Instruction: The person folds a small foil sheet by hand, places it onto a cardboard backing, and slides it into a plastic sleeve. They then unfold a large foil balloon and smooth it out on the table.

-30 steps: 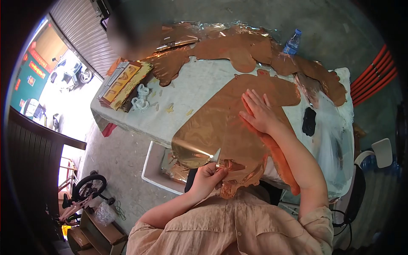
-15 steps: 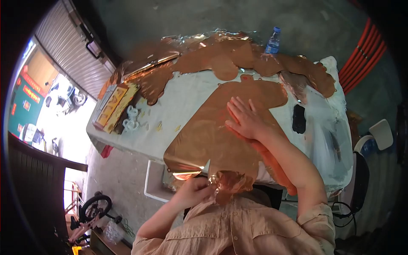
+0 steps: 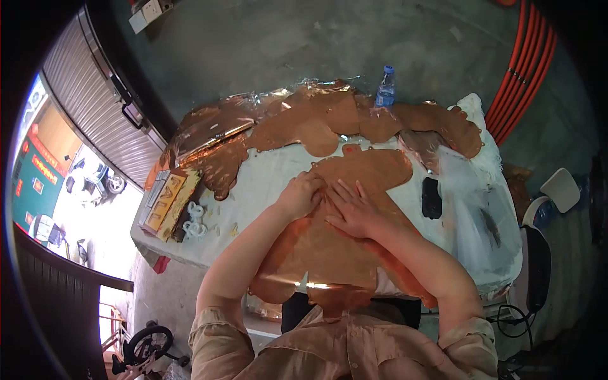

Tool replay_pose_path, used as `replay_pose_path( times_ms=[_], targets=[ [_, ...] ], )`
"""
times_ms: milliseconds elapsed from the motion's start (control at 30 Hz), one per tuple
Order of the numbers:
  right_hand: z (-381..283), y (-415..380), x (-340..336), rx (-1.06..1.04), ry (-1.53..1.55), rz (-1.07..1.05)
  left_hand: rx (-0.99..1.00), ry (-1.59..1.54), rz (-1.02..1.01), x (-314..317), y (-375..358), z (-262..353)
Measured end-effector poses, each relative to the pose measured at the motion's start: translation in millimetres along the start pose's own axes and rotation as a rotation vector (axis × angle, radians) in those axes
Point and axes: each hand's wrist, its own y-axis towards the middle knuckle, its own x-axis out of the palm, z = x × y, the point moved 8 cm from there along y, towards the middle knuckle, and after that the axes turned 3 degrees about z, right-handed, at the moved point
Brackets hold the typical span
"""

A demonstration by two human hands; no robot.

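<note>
A large flat sheet of copper-coloured foil (image 3: 332, 253), shaped like an uninflated foil balloon with small tabs along its outline, lies across the table in front of me. My left hand (image 3: 300, 195) is on its upper left part, fingers curled together and pinching at the foil; the fingertips are partly hidden. Right beside it my right hand (image 3: 351, 210) rests flat on the foil with fingers stretched out, holding nothing. Toward my body, the sheet's lower edge hangs over the table's front edge.
More copper foil pieces (image 3: 316, 136) lie along the back of the table (image 3: 266, 168). A water bottle (image 3: 386, 88) stands behind them. At left are a yellow box (image 3: 171, 206) and white rings (image 3: 194, 221). On the right are a black object (image 3: 432, 197) and clear plastic (image 3: 481, 221).
My left hand has moved up from the sheet's crumpled lower edge to beside my right hand. The lower foil now lies flatter. My view has tilted up slightly.
</note>
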Motion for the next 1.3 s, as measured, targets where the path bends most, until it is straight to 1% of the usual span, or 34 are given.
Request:
replay_pose_path(
  times_ms=[133,200,333,400,433,500,633,700,733,800,833,900,933,1000,1033,1100,1233,1300],
  targets=[
    [2,0,3,-0.018,-0.019,0.028,0.0,0.046,0.003,6,8,-6],
    [1,-1,1,-0.034,-0.017,0.069,0.071,0.091,0.137,1,2,-2],
    [1,0,-6,-0.038,0.022,0.09,0.056,0.067,0.135,2,2,-4],
    [4,-3,-8,0.024,0.122,-0.018,0.068,0.06,0.124,2,2,-4],
    [2,-8,-15,0.027,0.121,-0.015,0.072,0.059,0.123,2,2,-4],
    [-9,-28,-20,-0.009,0.045,-0.094,0.055,0.06,0.104,4,1,-4],
    [-24,-70,-17,-0.019,-0.027,-0.128,0.052,0.041,0.095,5,3,-5],
    [-27,-78,-16,-0.06,-0.07,-0.058,0.077,0.073,0.098,3,3,-3],
    [-26,-78,-15,-0.054,-0.072,-0.056,0.083,0.071,0.098,1,6,-4],
    [-26,-77,-11,-0.044,-0.093,-0.07,0.067,0.021,-0.003,3,12,-9],
    [-27,-78,-11,-0.041,-0.094,-0.068,0.071,0.02,-0.003,-1,18,-5],
    [-26,-78,-10,-0.032,-0.099,-0.103,-0.067,0.098,-0.18,3,28,-4],
    [-26,-77,-10,-0.033,-0.103,-0.101,-0.065,0.098,-0.176,3,32,4],
    [-26,-77,-8,-0.028,-0.098,-0.106,0.059,0.149,-0.114,5,40,30],
    [-26,-77,-9,-0.03,-0.1,-0.106,0.058,0.148,-0.111,13,40,32],
    [-27,-77,-11,-0.027,-0.083,-0.093,0.179,0.028,-0.031,27,35,40],
    [-25,-79,-12,-0.047,-0.098,-0.045,0.15,-0.019,-0.011,39,24,37],
    [-26,-76,-25,-0.06,-0.016,0.0,0.111,-0.022,-0.027,40,23,35]
  ],
)
